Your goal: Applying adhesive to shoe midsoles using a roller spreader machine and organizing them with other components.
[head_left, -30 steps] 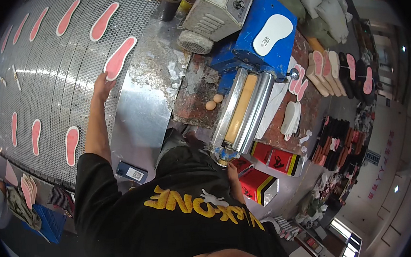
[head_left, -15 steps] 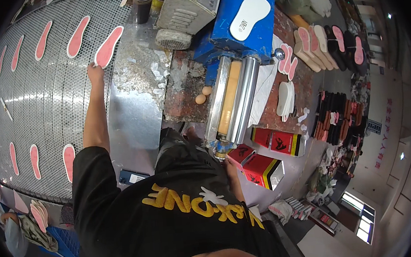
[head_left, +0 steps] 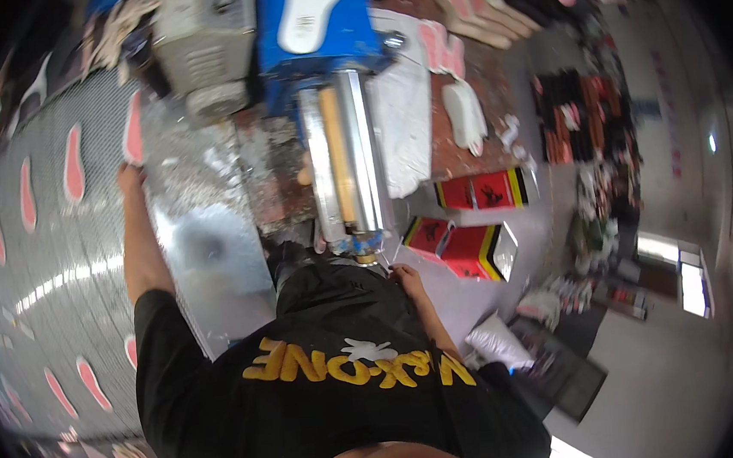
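Note:
On the metal mesh belt at left lies a pink insole with a white edge. My left hand is at its lower end, fingers closed on the tip. Blur softens the fingertips. Several more pink insoles, such as this one, lie spaced along the mesh. My right hand hangs low beside the near end of a roller machine. Its fingers are drawn together, with a thin pale line above them; what they hold is too small to name. A white insole rests on the machine's blue housing.
A worn metal plate lies between the mesh and the machine. Right of the rollers are white sheeting, stacked white insoles and pink ones. Red boxes stand near my right hand. A grey motor unit sits behind.
The whole view has swung, so the machine and mesh appear further left. My left hand stays at the end of the pink insole. My right hand shows more fully, away from the roller's end.

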`<state>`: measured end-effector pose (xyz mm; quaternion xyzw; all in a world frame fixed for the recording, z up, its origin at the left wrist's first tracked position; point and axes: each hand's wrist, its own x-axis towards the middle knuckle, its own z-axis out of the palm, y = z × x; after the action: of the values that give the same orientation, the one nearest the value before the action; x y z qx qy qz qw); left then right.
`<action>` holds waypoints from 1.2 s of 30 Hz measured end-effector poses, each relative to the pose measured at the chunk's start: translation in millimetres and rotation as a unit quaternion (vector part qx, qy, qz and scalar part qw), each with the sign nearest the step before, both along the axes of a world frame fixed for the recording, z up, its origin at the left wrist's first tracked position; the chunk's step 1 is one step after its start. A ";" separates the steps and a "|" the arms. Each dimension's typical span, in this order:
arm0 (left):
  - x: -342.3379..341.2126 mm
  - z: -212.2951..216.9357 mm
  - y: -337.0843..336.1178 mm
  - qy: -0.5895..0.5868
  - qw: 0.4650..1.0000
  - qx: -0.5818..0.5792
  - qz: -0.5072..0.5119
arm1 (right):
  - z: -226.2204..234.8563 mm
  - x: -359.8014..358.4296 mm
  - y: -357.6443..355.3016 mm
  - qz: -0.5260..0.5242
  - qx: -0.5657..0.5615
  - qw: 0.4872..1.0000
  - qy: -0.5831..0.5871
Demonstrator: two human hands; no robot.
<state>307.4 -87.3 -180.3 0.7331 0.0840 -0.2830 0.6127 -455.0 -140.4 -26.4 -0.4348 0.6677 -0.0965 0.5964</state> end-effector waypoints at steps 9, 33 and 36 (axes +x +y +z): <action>1.1 42.6 -4.1 0.072 0.989 0.071 -0.108 | 1.2 -2.2 -2.1 -0.052 0.027 0.997 -0.056; -434.9 361.0 83.5 -0.229 0.958 0.162 0.064 | 10.2 -21.6 -491.9 0.173 -0.290 0.886 0.316; -473.2 422.3 -1.1 -0.374 0.920 0.106 0.052 | -10.8 -25.6 -498.9 0.157 -0.384 0.849 0.328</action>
<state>-165.8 -88.4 242.0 0.8407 -0.0841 0.0546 0.5321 -480.7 -639.3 -37.2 -0.7348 0.6567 -0.1018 0.1360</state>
